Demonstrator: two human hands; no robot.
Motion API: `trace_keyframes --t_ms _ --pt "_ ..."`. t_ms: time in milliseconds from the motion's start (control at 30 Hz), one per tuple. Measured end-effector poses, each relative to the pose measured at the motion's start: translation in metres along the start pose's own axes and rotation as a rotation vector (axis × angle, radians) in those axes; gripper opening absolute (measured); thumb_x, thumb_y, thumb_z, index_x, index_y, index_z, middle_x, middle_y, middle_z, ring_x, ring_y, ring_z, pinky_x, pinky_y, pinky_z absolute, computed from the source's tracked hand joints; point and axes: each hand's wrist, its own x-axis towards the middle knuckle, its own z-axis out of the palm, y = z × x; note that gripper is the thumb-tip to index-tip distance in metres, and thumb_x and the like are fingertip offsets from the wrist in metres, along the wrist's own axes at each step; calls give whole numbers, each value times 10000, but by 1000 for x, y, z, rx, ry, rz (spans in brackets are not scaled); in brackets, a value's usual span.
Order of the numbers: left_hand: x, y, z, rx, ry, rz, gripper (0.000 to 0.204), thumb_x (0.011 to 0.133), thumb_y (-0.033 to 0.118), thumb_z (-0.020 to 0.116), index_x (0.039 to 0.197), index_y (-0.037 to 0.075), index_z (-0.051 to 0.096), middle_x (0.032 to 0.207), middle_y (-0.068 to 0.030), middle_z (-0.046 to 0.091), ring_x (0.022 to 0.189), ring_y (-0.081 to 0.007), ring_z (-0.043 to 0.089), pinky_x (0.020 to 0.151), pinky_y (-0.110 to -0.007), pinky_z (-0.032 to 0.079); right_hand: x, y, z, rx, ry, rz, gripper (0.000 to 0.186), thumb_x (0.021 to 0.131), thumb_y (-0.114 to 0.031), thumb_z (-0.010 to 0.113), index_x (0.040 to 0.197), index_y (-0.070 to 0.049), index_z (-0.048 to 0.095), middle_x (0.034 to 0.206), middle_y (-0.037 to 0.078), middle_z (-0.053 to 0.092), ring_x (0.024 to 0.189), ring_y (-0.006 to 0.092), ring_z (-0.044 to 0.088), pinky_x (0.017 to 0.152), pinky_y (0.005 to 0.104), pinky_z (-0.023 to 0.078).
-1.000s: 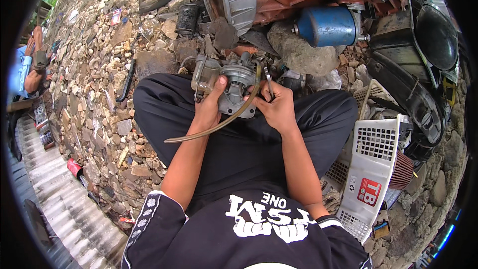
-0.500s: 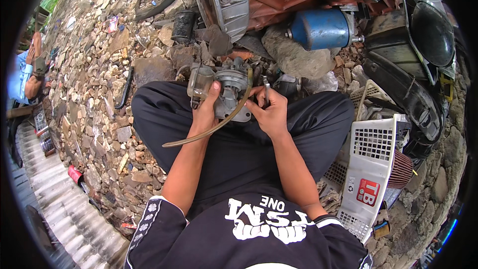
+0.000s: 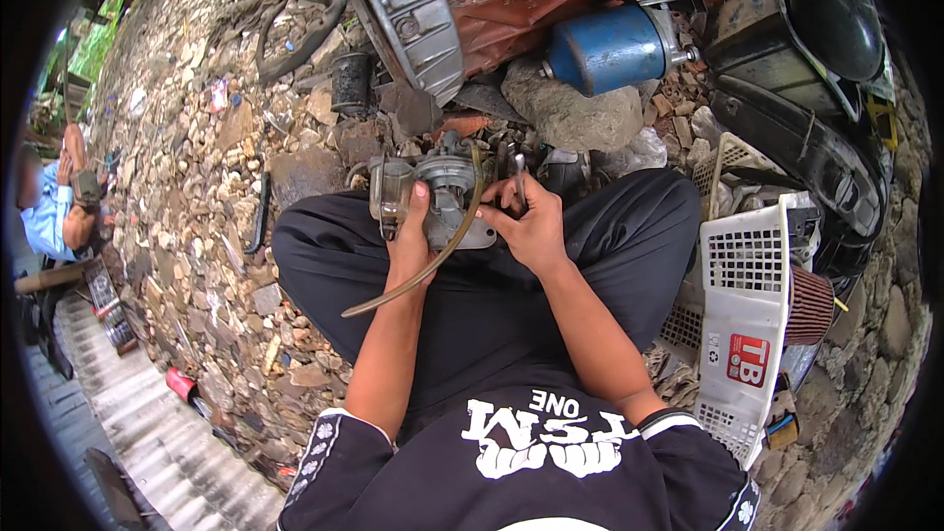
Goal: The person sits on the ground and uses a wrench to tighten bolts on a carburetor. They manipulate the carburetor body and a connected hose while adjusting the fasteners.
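Left hand clamped on metal part, frame centre; right hand closed round slim metal tool. I judge: tool work at right edge; next move calls for steady left hold.

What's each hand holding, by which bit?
The left hand holds a metal machine part by its near side, thumb on top. The right hand grips a silver tool; exactly where is hidden.
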Motion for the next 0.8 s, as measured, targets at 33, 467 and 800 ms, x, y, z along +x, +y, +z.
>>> trace_keyframes --t_ms 33,467,800 --pt "1 -2 -3 40 0 18 403 998 348 675 1257 50 591 1132 -71 661 1012 -188 665 904 -355 549 0 3 -1 -35 -18 -10 325 743 -63 865 764 -36 542 842 43 726 564 95 432 530 273 406" --pt "18 -13 -14 -2 28 48 407 996 338 675 1270 50 585 1170 -69 649 1074 -203 640 946 -379 520 36 -19 -9 -160 -251 -89 277 786 -129 858 859 -36 607 863 81 726 580 181 548 562 329 468" --pt "4 -16 -5 -99 201 75 541 971 325 712 1381 23 528 1296 -84 592 1168 -223 580 1030 -400 456 41 3 6 -98 -294 -64 234 761 -76 816 802 -52 586 739 -5 666 517 75 410 500 264 364"
